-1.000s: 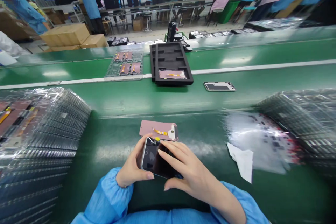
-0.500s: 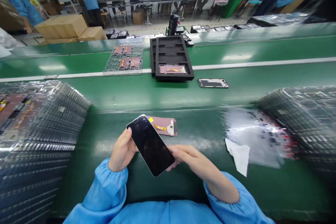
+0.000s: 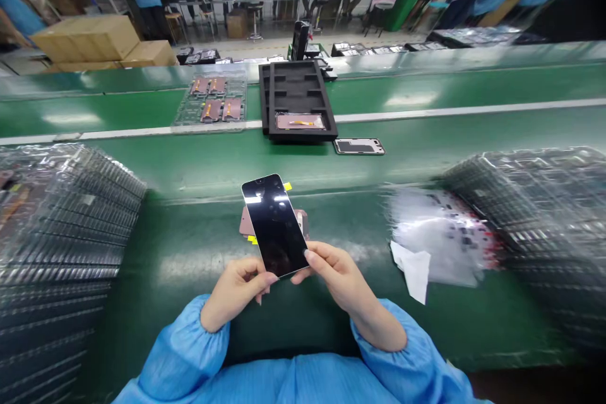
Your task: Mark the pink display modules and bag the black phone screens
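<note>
A black phone screen (image 3: 277, 227) with a thin light edge is held up at a tilt, its glossy face toward me. My left hand (image 3: 239, 287) pinches its lower left corner between thumb and fingers. At the lower right corner, my right hand (image 3: 334, 274) grips it the same way. A yellow tab (image 3: 288, 186) sticks out past its upper right edge. Behind it on the green bench lies a pinkish-brown screen panel (image 3: 246, 222), back side up and partly hidden by the held screen.
Beyond stand a black foam tray (image 3: 303, 136) holding one panel, a clear tray (image 3: 184, 115) with several panels, and a phone frame (image 3: 360, 146). Stacks of clear trays rise at left (image 3: 101, 202) and right (image 3: 534, 183). Plastic bags (image 3: 440, 233) and white paper (image 3: 414, 270) lie right.
The screen has turned more upright and moved away from me. My left hand has shifted from its upper left edge to the lower left corner. The right hand still holds the lower right.
</note>
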Tool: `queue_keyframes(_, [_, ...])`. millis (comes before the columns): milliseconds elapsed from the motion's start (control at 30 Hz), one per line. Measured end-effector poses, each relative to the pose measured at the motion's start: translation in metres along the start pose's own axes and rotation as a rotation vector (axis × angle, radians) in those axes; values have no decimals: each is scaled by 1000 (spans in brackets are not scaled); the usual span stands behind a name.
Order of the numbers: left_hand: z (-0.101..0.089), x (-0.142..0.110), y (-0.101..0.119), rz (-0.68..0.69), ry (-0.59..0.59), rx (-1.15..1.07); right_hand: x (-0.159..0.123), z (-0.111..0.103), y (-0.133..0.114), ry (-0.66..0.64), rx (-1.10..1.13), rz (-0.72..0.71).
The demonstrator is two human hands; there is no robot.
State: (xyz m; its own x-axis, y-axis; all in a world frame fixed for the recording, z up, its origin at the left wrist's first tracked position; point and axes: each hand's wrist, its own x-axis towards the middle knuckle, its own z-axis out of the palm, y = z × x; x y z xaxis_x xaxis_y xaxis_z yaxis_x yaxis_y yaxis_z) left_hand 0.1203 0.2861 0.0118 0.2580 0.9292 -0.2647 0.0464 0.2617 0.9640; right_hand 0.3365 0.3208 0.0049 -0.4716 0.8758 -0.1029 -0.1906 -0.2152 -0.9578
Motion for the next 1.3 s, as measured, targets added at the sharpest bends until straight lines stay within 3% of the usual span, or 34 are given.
queue_keyframes(133, [7, -1, -2, 35, 66, 107, 3, 1, 5, 12, 112, 42])
queue_keyframes(333, [3, 0, 7, -17, 31, 63, 8, 6, 2, 61, 70, 38])
queue_keyframes(500, [-24, 15, 42, -29, -39, -283, 24, 8, -17, -18, -19, 123])
queue_keyframes(667, [-63, 61, 59, -59, 222, -488, 72, -2, -27, -85, -196, 246])
queue_keyframes(867, [-129, 137, 57, 30, 666, -557, 147, -54, -24, 137, -505, 146])
queue_keyframes(933, [-148, 150, 56, 10, 736, -551, 163, -76, -23, 216, -635, 106])
queue_keyframes(1033, [-166, 149, 47, -79, 715, -502, 167, -95, -20, 252, -819, 46])
queue_keyframes(1133, [-169, 133, 33, -194, 617, -389, 146, -83, -15, 179, -976, -63])
queue_keyframes(1300, [-147, 127, 27, -193, 479, -150, 94, -22, 7, -169, -1140, -322])
